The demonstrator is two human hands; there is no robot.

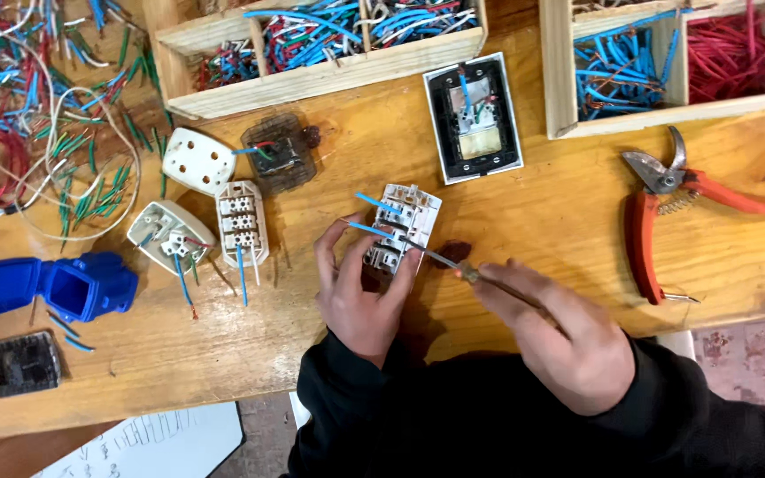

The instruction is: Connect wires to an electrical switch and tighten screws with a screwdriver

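Note:
My left hand [360,288] grips a white switch module [405,223] with short blue wires sticking out of it, holding it just above the wooden table [542,221]. My right hand [560,332] holds a thin screwdriver [440,259]. Its tip rests on the lower right part of the module. Both sleeves are black.
Orange-handled pruning shears [666,208] lie to the right. A black-and-white switch frame [474,118] lies behind. White socket parts [241,221], a blue plastic box [50,288] and a small black part [21,363] sit left. Wooden trays [312,80] of coloured wires line the back; loose wires [37,133] lie far left.

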